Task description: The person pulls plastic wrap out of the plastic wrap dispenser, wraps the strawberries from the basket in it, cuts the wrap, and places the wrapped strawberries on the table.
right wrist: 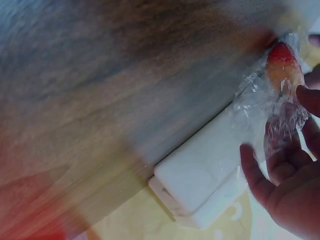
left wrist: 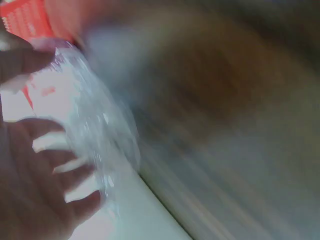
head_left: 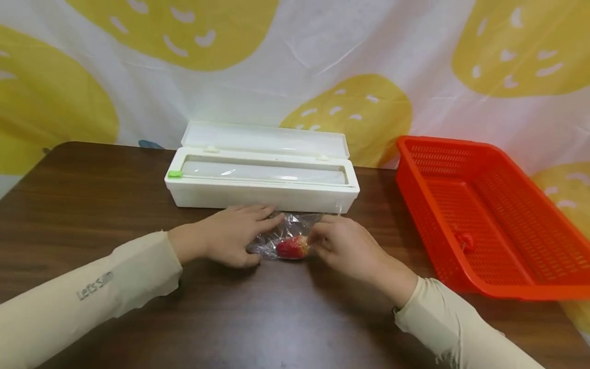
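A small red and pale-yellow fruit-like thing (head_left: 291, 247) lies in clear cling film (head_left: 295, 222) on the table; its exact kind cannot be told. My left hand (head_left: 235, 234) rests over the film's left side, fingers spread and fairly straight; in the left wrist view the film (left wrist: 95, 110) runs along its fingertips. From the right, my right hand (head_left: 346, 247) pinches the film close to the yellowish end. The right wrist view shows crumpled film among the fingers of that hand (right wrist: 295, 175), its thumb by the fruit-like thing (right wrist: 282, 65).
Just behind the hands stands a white cling film dispenser (head_left: 262, 195), lid raised, roll inside, with a green slider (head_left: 175, 174) at its left end. A red plastic basket (head_left: 417, 205) at the right holds a small red thing (head_left: 465, 241). A patterned cloth (head_left: 350, 46) hangs behind the table.
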A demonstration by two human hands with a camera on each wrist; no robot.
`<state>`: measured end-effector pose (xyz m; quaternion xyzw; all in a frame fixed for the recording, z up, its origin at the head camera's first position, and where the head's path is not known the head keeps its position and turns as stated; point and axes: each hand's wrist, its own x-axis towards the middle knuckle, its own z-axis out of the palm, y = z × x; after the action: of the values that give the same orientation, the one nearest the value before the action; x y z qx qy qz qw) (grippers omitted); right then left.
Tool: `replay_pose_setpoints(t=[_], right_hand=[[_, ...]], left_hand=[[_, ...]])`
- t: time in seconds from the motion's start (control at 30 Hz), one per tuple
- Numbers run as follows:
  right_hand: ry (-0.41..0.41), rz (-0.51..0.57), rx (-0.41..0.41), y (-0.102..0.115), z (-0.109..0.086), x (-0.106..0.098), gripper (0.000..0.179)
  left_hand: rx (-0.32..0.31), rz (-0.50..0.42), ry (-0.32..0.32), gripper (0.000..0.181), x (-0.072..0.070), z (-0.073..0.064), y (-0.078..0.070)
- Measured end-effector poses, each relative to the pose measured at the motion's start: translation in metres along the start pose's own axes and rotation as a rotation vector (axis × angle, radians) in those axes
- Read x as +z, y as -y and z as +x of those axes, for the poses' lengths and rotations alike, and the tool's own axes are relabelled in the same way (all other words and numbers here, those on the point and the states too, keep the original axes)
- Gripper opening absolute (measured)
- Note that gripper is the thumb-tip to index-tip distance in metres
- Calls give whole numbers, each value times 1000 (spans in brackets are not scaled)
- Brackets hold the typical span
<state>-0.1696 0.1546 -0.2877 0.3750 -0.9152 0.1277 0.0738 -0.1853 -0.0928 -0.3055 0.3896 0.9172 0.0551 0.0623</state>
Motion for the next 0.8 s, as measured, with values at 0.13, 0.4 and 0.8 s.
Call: replay_pose_setpoints(t=[0.13, 0.4, 0.8], right_hand=[[-16, 2, 9, 1, 1, 1, 11], [-41, -64, 2, -1, 2, 5, 11], [-108, -321, -78, 22, -4, 22, 28]], left_hand=[[29, 64, -174, 76, 0, 0, -11], [80, 100, -335, 48, 7, 11, -28], [-64, -22, -107, 42, 8, 25, -25]])
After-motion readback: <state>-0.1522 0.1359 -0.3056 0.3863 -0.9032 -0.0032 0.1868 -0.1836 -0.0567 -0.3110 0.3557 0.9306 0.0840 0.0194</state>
